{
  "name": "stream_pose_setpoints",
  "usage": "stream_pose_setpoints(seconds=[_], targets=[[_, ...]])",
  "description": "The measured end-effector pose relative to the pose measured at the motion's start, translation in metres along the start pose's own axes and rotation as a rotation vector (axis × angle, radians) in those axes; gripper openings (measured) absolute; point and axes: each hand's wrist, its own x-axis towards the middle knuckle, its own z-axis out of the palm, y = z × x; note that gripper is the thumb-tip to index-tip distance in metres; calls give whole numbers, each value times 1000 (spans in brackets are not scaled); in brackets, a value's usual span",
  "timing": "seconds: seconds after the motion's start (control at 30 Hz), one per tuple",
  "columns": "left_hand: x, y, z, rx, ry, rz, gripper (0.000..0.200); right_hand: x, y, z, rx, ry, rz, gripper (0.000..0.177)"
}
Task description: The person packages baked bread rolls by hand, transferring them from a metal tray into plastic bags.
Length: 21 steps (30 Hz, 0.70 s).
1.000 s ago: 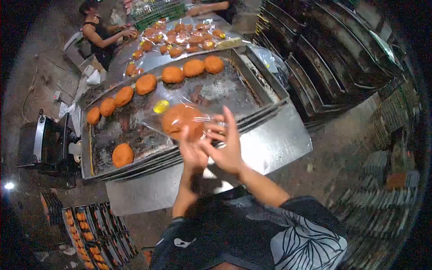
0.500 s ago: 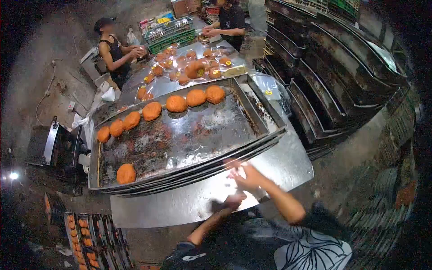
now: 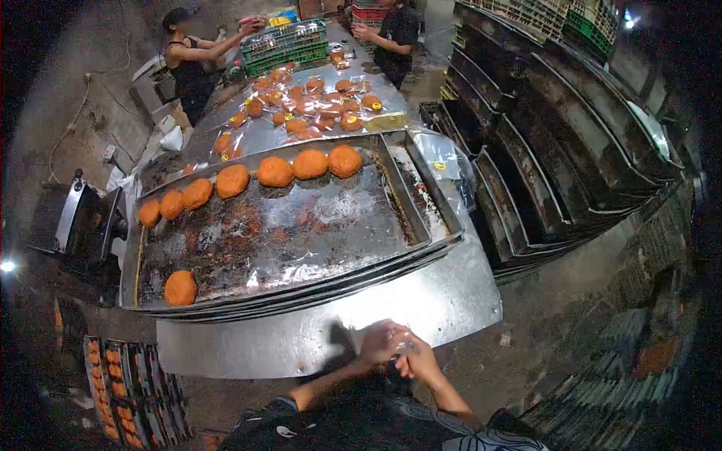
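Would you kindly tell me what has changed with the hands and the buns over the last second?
Both hands let go of the bagged bun they held up over the tray and dropped toward the body; the left hand and right hand now meet at the near edge of the table. The eight buns on the tray lie as before.

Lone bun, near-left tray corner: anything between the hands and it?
No loose object. Left hand and right hand sit together at the near edge of the table; only bare steel and the raised rim of the stacked trays lie before the lone bun.
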Motion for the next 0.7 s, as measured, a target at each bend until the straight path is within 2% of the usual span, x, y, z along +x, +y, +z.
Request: stream_pose_setpoints(seconds=[0.03, 0.1, 0.13, 0.17, 0.2, 0.23, 0.27, 0.3, 0.33, 0.37, 0.4, 0.43, 0.47, 0.5, 0.53, 0.57, 0.6, 0.67, 0.7], targets=[[4, 5, 3, 46, 77, 199, 22, 14, -5, -2, 411, -148, 176, 18], [12, 48, -3, 664, 4, 474, 13, 55, -28, -14, 1072, -543, 49, 30], [14, 65, -2, 600, 159, 394, 5, 61, -64, 0, 1048, -271, -67, 39], [15, 67, -13, 540, 312, 240, 14, 56, -108, 24, 1008, -4, -181, 51], [21, 75, -30, 186, 437, 46, 31, 37, -158, 47, 1158, -202, -279, 53], [32, 82, -49, -41, 566, 266, 47, 22, -190, 72, 1304, -410, -373, 55], [33, 99, -67, -532, 703, 181, 47, 27, -184, 96, 1365, -605, -278, 53], [22, 122, -101, -1038, 419, 19, 40, 36, -171, 117, 1417, -802, -172, 51], [12, 134, -123, -874, 485, 47, 28, 48, -156, 135, 1281, -895, 117, 46], [0, 124, -161, -724, 569, 48, 18, 53, -175, 152, 915, -817, 137, 43], [-12, 146, -174, -761, 652, 136, 16, 73, -194, 151, 467, -766, 17, 34], [-19, 134, -200, -698, 849, 354, 16, 117, -214, 147, -286, -574, -648, 27], [-30, 145, -215, -656, 996, 369, 19, 152, -233, 158, -428, -150, -777, 26], [-41, 158, -227, -611, 1142, 382, 23, 222, -244, 156, -667, 126, -755, 34], [-52, 164, -239, -632, 1180, 416, 27, 294, -246, 150, -1000, 539, -942, 41], [-62, 168, -248, -655, 1216, 449, 31, 322, -250, 153, -1101, 664, -614, 46], [-71, 171, -254, -642, 1191, 468, 40, 334, -244, 153, -1099, 655, -609, 46], [-87, 177, -269, -616, 1175, 508, 44, 342, -242, 167, -1141, 275, -449, 52], [-95, 180, -278, -595, 1152, 537, 48, 334, -231, 178, -1120, 269, -439, 52]])
